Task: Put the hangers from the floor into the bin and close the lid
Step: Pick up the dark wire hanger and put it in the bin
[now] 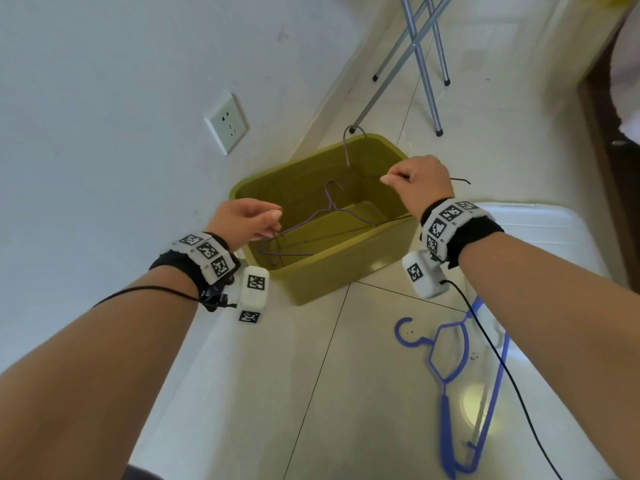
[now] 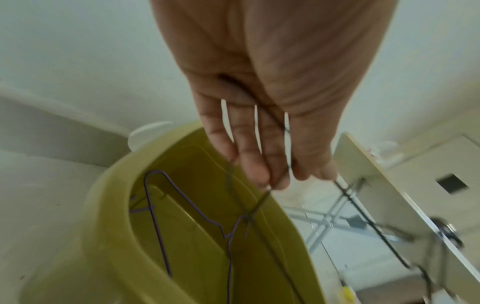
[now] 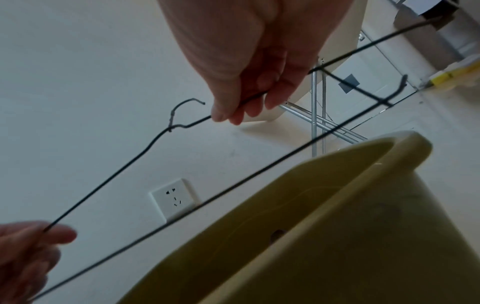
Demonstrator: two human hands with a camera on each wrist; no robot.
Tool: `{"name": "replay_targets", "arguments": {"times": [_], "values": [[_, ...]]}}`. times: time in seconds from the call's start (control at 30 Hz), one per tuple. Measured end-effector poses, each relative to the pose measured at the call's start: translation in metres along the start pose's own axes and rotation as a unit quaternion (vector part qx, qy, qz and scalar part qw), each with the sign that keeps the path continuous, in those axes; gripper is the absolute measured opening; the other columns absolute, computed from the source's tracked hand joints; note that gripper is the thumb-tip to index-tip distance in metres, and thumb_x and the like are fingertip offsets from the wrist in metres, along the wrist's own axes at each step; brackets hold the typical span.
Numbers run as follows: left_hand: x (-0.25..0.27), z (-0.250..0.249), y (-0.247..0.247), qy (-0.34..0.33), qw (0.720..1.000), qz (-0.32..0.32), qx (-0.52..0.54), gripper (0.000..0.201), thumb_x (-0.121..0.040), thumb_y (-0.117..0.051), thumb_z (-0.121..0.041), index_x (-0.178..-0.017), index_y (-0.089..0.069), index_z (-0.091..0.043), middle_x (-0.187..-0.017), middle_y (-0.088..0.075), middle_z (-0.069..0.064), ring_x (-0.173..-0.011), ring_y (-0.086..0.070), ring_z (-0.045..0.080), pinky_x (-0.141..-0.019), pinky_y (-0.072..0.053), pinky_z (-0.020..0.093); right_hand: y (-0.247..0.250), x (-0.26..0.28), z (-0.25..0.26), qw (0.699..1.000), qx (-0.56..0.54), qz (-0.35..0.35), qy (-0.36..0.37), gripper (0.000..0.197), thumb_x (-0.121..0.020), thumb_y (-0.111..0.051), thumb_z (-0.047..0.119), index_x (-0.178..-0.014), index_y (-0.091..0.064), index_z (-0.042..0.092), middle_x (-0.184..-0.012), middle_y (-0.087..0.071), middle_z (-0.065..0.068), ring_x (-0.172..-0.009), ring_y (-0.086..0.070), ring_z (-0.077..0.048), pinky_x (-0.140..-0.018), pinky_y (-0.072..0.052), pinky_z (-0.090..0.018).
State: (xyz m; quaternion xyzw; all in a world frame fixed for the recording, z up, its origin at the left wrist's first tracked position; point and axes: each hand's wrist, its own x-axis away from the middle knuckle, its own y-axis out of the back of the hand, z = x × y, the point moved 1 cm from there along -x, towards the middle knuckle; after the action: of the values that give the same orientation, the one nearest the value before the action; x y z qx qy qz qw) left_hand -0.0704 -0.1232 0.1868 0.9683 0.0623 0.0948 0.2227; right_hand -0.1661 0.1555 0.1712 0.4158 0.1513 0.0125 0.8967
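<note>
Right now both hands hold one black wire hanger (image 3: 109, 183) above the olive-green bin (image 1: 332, 271), which stands open on the tiled floor (image 1: 311, 393) against the white wall (image 1: 104, 98). The left hand (image 1: 247, 220), over the bin's near left corner, pinches one end of the hanger's shoulder between thumb and fingertips; in the left wrist view the wire (image 2: 262, 201) runs out from under the curled fingers (image 2: 254, 164) toward the bin. The right hand (image 1: 420, 183), over the bin's right rim, is closed around the other shoulder of the same hanger, and the right wrist view shows its fingers (image 3: 275, 96) wrapped on the wire just beside the twisted neck and hook (image 3: 182, 111). The hanger's long bottom bar spans across the bin's opening, above the rim and not touching it as far as I can tell. Inside the bin lies a purple wire hanger (image 1: 332, 216), its hook toward the bin's far side. A blue plastic hanger (image 1: 450, 372) lies on the floor near the bin's front right corner. The white lid (image 1: 540, 223) rests flat on the floor just to the right of the bin. Behind the bin stand the crossed metal legs (image 1: 422, 64) of a folding frame, and a wall socket (image 1: 227, 123) sits on the wall to the bin's left.
</note>
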Motion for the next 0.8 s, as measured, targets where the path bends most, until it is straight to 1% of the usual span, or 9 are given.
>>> {"name": "replay_targets", "arguments": {"times": [0.07,0.17,0.27,0.37,0.43,0.5,0.6,0.67,0.8], "values": [[-0.006,0.011,0.013,-0.005,0.997,-0.074,0.036,0.006,-0.086,-0.065,-0.023,-0.083,-0.070,-0.026,-0.058,-0.071,-0.011,-0.053,-0.066,-0.006,-0.062,-0.056,0.009,-0.004,-0.006,0.006,0.999,-0.016,-0.028,-0.015,0.025,-0.087,-0.060,0.035,-0.087,-0.074,0.015,-0.084,-0.072,-0.005,-0.087,-0.063,-0.024,-0.083,-0.054,-0.038],[-0.014,0.027,0.027,0.016,0.982,-0.145,0.118,0.010,-0.086,-0.065,-0.020,-0.078,-0.070,-0.025,-0.052,-0.069,-0.013,-0.052,-0.063,-0.003,-0.065,-0.057,0.016,-0.016,-0.010,0.021,0.999,-0.034,-0.024,-0.011,0.024,-0.088,-0.060,0.033,-0.087,-0.074,0.014,-0.080,-0.070,-0.003,-0.076,-0.061,-0.018,-0.077,-0.053,-0.031],[-0.019,0.037,0.043,0.022,0.976,-0.173,0.134,0.011,-0.087,-0.065,-0.018,-0.078,-0.069,-0.024,-0.049,-0.067,-0.013,-0.049,-0.061,-0.004,-0.061,-0.057,0.012,-0.034,-0.014,0.032,0.999,-0.041,0.021,0.002,0.021,-0.090,-0.058,0.023,-0.102,-0.071,0.013,-0.100,-0.072,-0.005,-0.092,-0.063,-0.019,-0.087,-0.049,-0.029],[-0.024,0.046,0.055,0.020,0.974,-0.183,0.131,0.013,-0.087,-0.064,-0.015,-0.077,-0.068,-0.022,-0.048,-0.067,-0.013,-0.046,-0.059,-0.004,-0.057,-0.055,0.010,-0.057,-0.016,0.032,0.994,-0.025,0.110,-0.002,0.031,-0.090,-0.056,0.011,-0.121,-0.062,0.014,-0.118,-0.066,-0.004,-0.104,-0.059,-0.016,-0.091,-0.043,-0.025],[-0.030,0.050,0.055,0.028,0.976,-0.186,0.109,0.014,-0.087,-0.064,-0.015,-0.075,-0.067,-0.022,-0.047,-0.066,-0.012,-0.042,-0.056,-0.003,-0.054,-0.054,0.010,-0.071,-0.018,0.028,0.987,-0.009,0.163,-0.014,0.039,-0.091,-0.055,0.010,-0.130,-0.055,0.014,-0.127,-0.061,-0.006,-0.114,-0.058,-0.020,-0.096,-0.043,-0.028],[-0.038,0.054,0.048,0.034,0.978,-0.188,0.078,0.014,-0.086,-0.065,-0.017,-0.073,-0.067,-0.023,-0.051,-0.065,-0.007,-0.039,-0.054,-0.002,-0.053,-0.053,0.014,-0.082,-0.020,0.023,0.979,0.021,0.199,-0.033,0.044,-0.093,-0.053,0.017,-0.137,-0.048,0.011,-0.135,-0.055,-0.011,-0.122,-0.053,-0.026,-0.103,-0.041,-0.035],[-0.050,0.054,0.027,0.036,0.984,-0.175,0.019,0.007,-0.086,-0.065,-0.021,-0.081,-0.070,-0.018,-0.063,-0.062,0.000,-0.043,-0.054,0.002,-0.059,-0.055,0.020,-0.094,-0.022,0.014,0.963,0.085,0.247,-0.071,0.050,-0.098,-0.042,0.030,-0.142,-0.038,0.007,-0.146,-0.042,-0.016,-0.133,-0.042,-0.032,-0.110,-0.035,-0.041],[-0.057,0.051,0.012,0.029,0.986,-0.160,-0.037,0.010,-0.087,-0.063,-0.024,-0.089,-0.070,-0.018,-0.063,-0.061,-0.003,-0.046,-0.054,0.003,-0.059,-0.054,0.018,-0.099,-0.021,0.011,0.953,0.115,0.268,-0.080,0.051,-0.099,-0.038,0.032,-0.143,-0.036,0.006,-0.148,-0.039,-0.017,-0.135,-0.039,-0.034,-0.111,-0.034,-0.044],[-0.068,0.051,-0.008,0.049,0.983,-0.133,-0.113,0.019,-0.090,-0.058,-0.030,-0.095,-0.070,-0.017,-0.062,-0.061,-0.003,-0.055,-0.056,0.008,-0.067,-0.051,0.025,-0.104,-0.021,0.010,0.956,0.118,0.259,-0.077,0.053,-0.098,-0.039,0.033,-0.143,-0.034,0.006,-0.147,-0.039,-0.017,-0.135,-0.038,-0.034,-0.111,-0.035,-0.046]]}}
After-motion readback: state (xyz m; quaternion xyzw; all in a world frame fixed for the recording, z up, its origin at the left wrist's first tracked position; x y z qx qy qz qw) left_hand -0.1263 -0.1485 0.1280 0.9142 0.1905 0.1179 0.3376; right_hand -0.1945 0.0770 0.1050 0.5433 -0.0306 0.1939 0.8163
